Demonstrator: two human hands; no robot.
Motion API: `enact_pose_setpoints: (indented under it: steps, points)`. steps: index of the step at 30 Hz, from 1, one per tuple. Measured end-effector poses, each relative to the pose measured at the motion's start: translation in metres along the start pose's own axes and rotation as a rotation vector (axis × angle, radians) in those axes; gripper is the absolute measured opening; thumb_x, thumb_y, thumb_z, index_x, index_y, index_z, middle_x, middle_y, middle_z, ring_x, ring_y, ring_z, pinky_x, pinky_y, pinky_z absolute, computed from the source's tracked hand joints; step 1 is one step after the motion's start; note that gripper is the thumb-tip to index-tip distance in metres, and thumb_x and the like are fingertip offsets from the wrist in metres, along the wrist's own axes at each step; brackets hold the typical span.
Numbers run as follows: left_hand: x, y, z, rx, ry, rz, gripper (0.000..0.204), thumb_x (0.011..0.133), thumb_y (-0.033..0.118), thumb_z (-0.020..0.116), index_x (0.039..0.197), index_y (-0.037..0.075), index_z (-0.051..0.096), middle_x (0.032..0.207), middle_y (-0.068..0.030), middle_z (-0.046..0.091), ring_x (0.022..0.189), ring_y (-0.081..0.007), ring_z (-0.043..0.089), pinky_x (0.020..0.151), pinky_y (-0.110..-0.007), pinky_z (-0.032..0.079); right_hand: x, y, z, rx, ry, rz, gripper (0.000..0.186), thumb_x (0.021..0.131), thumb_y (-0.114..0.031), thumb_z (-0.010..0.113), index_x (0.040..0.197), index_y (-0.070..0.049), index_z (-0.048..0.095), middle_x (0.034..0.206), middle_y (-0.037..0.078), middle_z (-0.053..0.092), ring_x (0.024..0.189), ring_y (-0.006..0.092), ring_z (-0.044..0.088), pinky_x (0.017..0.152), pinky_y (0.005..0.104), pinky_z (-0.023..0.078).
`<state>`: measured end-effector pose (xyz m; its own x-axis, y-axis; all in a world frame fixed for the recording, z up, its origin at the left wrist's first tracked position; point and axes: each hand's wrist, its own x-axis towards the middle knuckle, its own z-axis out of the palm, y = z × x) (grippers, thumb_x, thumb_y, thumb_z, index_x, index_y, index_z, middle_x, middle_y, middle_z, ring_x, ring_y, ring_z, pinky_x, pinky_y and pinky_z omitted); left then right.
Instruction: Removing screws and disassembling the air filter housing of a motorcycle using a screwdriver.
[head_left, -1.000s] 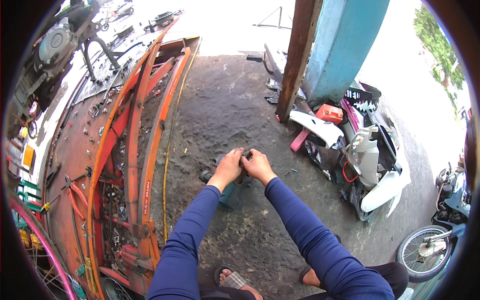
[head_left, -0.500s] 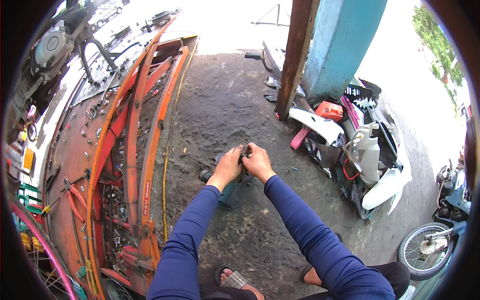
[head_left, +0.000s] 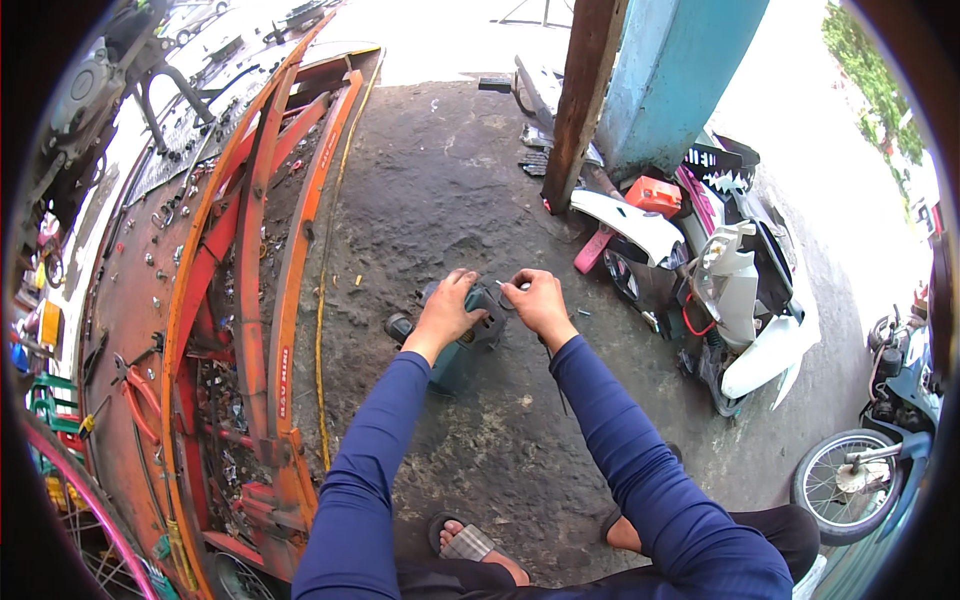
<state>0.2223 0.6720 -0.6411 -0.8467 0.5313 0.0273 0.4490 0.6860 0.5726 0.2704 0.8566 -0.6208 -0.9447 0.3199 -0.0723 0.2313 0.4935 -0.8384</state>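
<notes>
A teal-bodied tool with a grey metal head [head_left: 455, 368] lies on the dark floor before me, a black round knob [head_left: 399, 327] sticking out on its left. My left hand [head_left: 447, 312] rests on the tool and grips its head, thumb pointing right. Just to the right, my right hand [head_left: 538, 302] is apart from it, finger and thumb pinched on a small pale piece too small to name. A thin dark strand hangs by my right wrist. Part of the tool's head is hidden under my left hand.
An orange metal lift frame [head_left: 290, 300] stands left, with red-handled pliers [head_left: 140, 400] and loose hardware on its plate. Right are a wooden post [head_left: 585, 110], a blue pillar [head_left: 680, 90], white motorbike fairings [head_left: 760, 365] and a motorbike wheel [head_left: 850, 490].
My hands were together over the tool and have come apart. The right has moved right with the small piece; the left has settled on the tool. The view has shifted slightly.
</notes>
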Motion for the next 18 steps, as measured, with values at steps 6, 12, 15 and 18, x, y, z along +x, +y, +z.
enact_pose_setpoints:
  steps: [6,12,15,18]
  points:
    - [0.009,-0.018,-0.006,-0.149,0.047,-0.083,0.078,0.068,0.026,0.089,0.134,0.003,0.055,0.136,-0.0180,0.058,0.129,-0.0319,0.053,0.110,-0.040,0.041,0.005,0.082,-0.036,-0.231,0.033,0.159,0.031,0.079,-0.026,0.077,0.090,0.002,0.073,0.089,0.023,0.072,0.089,0.0359,0.071,0.084,0.0424,0.054]
    - [-0.001,-0.062,-0.024,-0.527,0.107,-0.164,0.055,0.069,0.013,0.089,0.115,0.002,0.061,0.107,-0.0057,0.065,0.102,-0.0171,0.060,0.092,-0.031,0.048,-0.020,0.095,-0.031,-0.108,-0.040,0.252,0.033,0.078,-0.025,0.079,0.095,0.003,0.071,0.084,0.018,0.073,0.082,0.0294,0.072,0.078,0.0401,0.056]
    - [-0.009,-0.066,-0.035,-0.767,0.151,-0.150,0.046,0.068,0.015,0.090,0.103,0.004,0.061,0.092,-0.0004,0.061,0.087,-0.0127,0.057,0.083,-0.029,0.047,-0.037,0.075,-0.043,0.356,-0.116,0.316,0.022,0.080,-0.006,0.074,0.100,0.002,0.066,0.071,0.008,0.067,0.060,0.0120,0.062,0.056,0.0291,0.052]
    - [-0.021,-0.067,-0.070,-0.466,0.101,-0.184,0.043,0.067,0.013,0.090,0.096,0.005,0.059,0.086,0.0021,0.057,0.081,-0.0105,0.053,0.079,-0.027,0.046,-0.053,0.045,-0.062,0.674,-0.066,0.269,0.016,0.085,-0.005,0.068,0.098,0.005,0.064,0.076,0.011,0.068,0.056,0.0144,0.063,0.051,0.0298,0.054]
